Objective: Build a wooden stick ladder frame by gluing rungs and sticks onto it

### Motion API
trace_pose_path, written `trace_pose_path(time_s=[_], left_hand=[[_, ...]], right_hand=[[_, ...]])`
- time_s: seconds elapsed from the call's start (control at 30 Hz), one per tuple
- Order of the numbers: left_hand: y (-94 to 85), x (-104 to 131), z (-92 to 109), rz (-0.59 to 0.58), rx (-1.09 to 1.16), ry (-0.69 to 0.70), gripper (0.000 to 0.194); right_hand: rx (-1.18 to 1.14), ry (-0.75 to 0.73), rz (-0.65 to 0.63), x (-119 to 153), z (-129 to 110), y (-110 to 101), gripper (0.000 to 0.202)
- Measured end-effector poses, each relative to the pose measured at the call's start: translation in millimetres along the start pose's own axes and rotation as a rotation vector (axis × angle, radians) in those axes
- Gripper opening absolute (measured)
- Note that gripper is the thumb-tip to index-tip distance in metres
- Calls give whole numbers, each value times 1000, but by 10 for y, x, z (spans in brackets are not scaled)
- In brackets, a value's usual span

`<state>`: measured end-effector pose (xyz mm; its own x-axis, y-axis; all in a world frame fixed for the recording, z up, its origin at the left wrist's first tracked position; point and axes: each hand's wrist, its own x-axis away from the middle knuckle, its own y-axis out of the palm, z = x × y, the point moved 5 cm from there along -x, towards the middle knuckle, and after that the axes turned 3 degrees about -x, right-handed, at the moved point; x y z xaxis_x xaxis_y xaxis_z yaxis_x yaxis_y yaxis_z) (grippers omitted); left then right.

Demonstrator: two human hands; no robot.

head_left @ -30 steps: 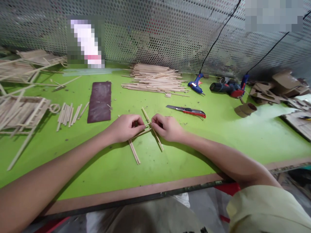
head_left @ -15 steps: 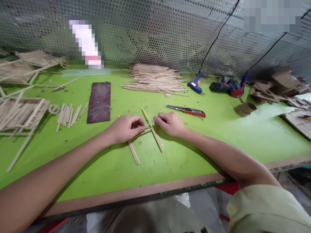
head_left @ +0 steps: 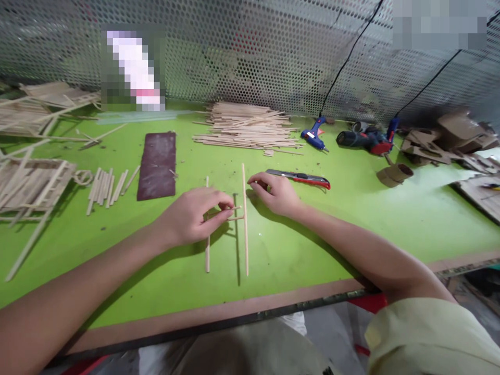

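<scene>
My left hand (head_left: 199, 216) is closed in a pinch on a short crosspiece of a small wooden stick frame. The frame's long right-hand stick (head_left: 245, 234) is lifted off the table, with its shadow beside it. Another long stick (head_left: 207, 255) forms the left side and runs partly under my hand. Two short stick ends show past my left fingertips; one meets the right-hand stick. My right hand (head_left: 275, 192) is just right of the frame, apart from it. Its thumb and fingers are curled together, and anything between them is too small to make out.
A utility knife (head_left: 308, 178) lies beyond my right hand. Further back are a pile of wooden sticks (head_left: 246, 125), a blue glue gun (head_left: 313, 135) and a power tool (head_left: 363, 140). Left are a brown sanding sheet (head_left: 157, 166), short cut sticks (head_left: 101, 187) and assembled wooden frames (head_left: 35, 182).
The stick frame has been turned and raised in my left hand, so its long sticks now point nearly straight away from me. My right hand has stayed close to its place.
</scene>
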<state>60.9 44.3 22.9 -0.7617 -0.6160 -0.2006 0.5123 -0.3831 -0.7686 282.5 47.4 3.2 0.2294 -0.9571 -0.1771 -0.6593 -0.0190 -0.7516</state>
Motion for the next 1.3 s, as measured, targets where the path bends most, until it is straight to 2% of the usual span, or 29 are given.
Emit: trace_pose_path(time_s=[0.13, 0.27, 0.43, 0.57, 0.6, 0.77, 0.83, 0.93, 1.2, 1.3], left_hand=[[-16, -5, 34, -23, 5, -15, 31], [15, 10, -14, -5, 7, 6, 33], [61, 26, -85, -8, -4, -9, 38], [30, 14, -44, 15, -4, -5, 37], [20, 10, -28, 12, -3, -7, 36], [-7, -15, 27, -43, 5, -48, 36], [-18, -22, 36, -39, -9, -58, 36], [-23, -29, 36, -32, -17, -62, 34], [-37, -24, 30, 17, -7, -25, 32], [-38, -21, 32, 27, -10, -13, 30]], right_hand=[[0, -14, -11, 0, -9, -1, 24], [-13, -1, -35, 3, -22, 1, 22], [64, 10, -72, 0, -27, 24, 42], [-24, -13, -61, 18, -36, 17, 26], [-70, -45, -74, 29, -50, 22, 27], [-333, -204, -309, 121, -163, 120, 35], [-396, -211, -339, 141, -191, 142, 33], [-433, -200, -290, 141, -204, 147, 27], [-428, -147, -180, 98, -137, 91, 24], [-464, -62, -127, 49, -56, 51, 25]])
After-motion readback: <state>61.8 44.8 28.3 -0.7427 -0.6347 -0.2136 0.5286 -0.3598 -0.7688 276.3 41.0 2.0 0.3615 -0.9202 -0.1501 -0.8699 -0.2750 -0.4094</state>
